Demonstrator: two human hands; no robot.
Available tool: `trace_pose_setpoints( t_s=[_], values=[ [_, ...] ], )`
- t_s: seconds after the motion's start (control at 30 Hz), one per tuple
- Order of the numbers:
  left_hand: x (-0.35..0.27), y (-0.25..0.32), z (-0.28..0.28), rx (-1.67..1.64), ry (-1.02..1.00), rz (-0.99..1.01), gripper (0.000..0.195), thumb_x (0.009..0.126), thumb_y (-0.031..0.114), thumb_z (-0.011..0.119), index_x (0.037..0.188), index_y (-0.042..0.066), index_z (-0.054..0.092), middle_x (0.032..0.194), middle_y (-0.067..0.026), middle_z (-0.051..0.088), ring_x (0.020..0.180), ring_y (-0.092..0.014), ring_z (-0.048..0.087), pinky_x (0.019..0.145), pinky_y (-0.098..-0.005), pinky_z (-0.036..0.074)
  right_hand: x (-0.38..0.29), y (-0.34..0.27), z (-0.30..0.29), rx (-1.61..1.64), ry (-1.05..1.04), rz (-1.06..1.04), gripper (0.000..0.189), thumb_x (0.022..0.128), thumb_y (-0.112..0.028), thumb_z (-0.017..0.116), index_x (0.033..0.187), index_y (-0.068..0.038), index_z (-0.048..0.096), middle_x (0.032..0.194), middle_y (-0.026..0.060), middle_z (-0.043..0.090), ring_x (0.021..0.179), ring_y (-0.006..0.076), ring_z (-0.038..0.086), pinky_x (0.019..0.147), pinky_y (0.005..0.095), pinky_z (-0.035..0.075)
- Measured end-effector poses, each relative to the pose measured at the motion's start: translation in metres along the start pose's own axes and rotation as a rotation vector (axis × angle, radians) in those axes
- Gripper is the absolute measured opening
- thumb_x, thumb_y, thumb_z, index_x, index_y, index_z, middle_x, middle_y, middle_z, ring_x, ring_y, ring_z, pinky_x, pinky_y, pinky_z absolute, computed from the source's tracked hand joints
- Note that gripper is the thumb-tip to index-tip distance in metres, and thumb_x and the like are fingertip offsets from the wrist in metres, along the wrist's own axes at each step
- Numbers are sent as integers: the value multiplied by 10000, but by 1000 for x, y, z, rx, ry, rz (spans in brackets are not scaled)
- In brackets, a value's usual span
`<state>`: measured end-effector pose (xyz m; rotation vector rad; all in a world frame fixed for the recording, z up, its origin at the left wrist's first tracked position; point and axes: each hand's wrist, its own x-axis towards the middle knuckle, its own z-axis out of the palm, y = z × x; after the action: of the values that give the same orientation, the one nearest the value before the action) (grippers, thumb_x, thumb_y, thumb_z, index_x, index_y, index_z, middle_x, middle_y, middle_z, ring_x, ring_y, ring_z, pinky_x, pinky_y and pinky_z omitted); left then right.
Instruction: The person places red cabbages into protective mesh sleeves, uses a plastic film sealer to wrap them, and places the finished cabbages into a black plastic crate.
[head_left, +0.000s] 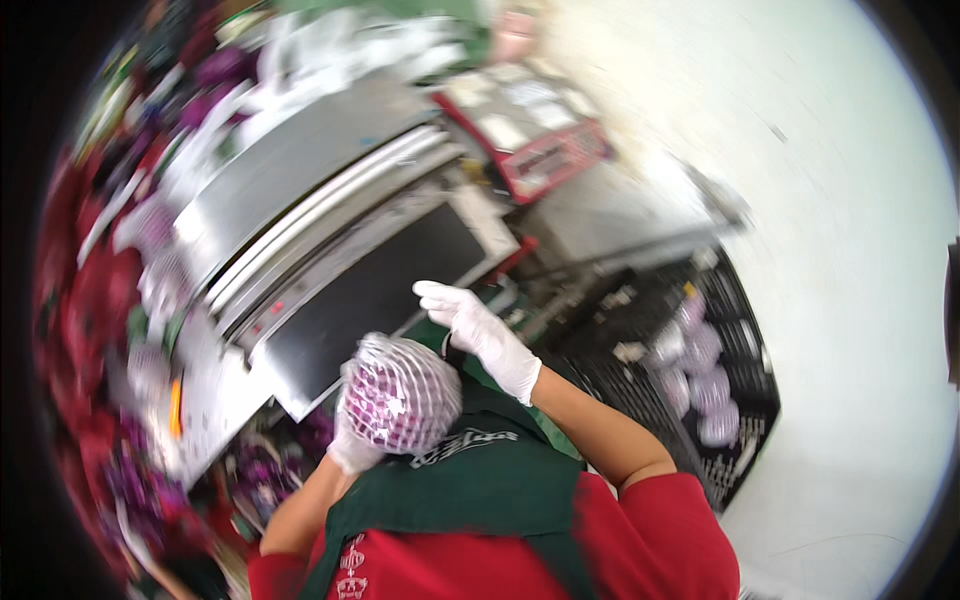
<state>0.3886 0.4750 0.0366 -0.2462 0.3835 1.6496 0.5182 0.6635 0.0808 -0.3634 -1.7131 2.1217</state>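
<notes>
A purple cabbage in white foam netting (403, 395) is held close to the chest by my left hand (355, 448), which wears a white glove and is partly hidden beneath it. My right hand (469, 325), also gloved in white, is raised to the right of the cabbage with its fingers extended and nothing in them. In front of both hands lies a tray-type wrapping machine with a dark flat plate (382, 292) and a roll of film (322, 217) behind it.
An open red carton (555, 161) holds pale packets beyond the machine. At right, a black plastic crate (739, 315) contains several net-covered purple items (709, 386). An orange-handled tool (175, 409) lies on the white surface at left, near more netted produce (165, 281) and red sacks (94, 337).
</notes>
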Motion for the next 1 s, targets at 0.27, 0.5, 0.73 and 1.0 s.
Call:
trace_pose_setpoints(
  t_s=[0.27, 0.5, 0.73, 1.0],
  values=[
    [40, -77, 153, 1036, -428, -243, 1108, 764, 725, 589, 1525, 65, 128, 1490, -163, 335, 1347, -304, 401, 1114, -460, 321, -138, -97, -105, 618, 197, -121, 671, 891, -396, 620, 1418, -56, 382, 1399, 124, 469, 1284, 247, 457, 1091, 407, 373],
    [105, -134, 156, 1020, -283, -237, 687, 948, 459, 537, 1463, 54, 332, 1102, -126, 626, 979, -221, 642, 924, -338, 503, -382, -121, -249, 507, 1071, 73, 592, 888, -531, 521, 1303, -108, 542, 1308, 106, 574, 1200, 279, 541, 1019, 490, 434],
    [87, -108, 129, 973, -33, -117, 585, 988, 429, 474, 1424, 47, 398, 1079, -92, 635, 1015, -199, 625, 958, -337, 475, -448, -40, -302, 819, 1040, 355, 598, 863, -511, 542, 1263, -67, 540, 1162, 161, 603, 1071, 345, 561, 982, 531, 435],
    [-37, -41, 54, 704, 269, 759, 427, 970, 274, 572, 1282, -14, 530, 971, -42, 616, 896, -122, 594, 908, -305, 491, -543, -16, -335, -59, 1290, 1519, 722, 758, -680, 621, 1264, -166, 584, 1189, 127, 615, 999, 361, 606, 956, 507, 468]
  ],
)
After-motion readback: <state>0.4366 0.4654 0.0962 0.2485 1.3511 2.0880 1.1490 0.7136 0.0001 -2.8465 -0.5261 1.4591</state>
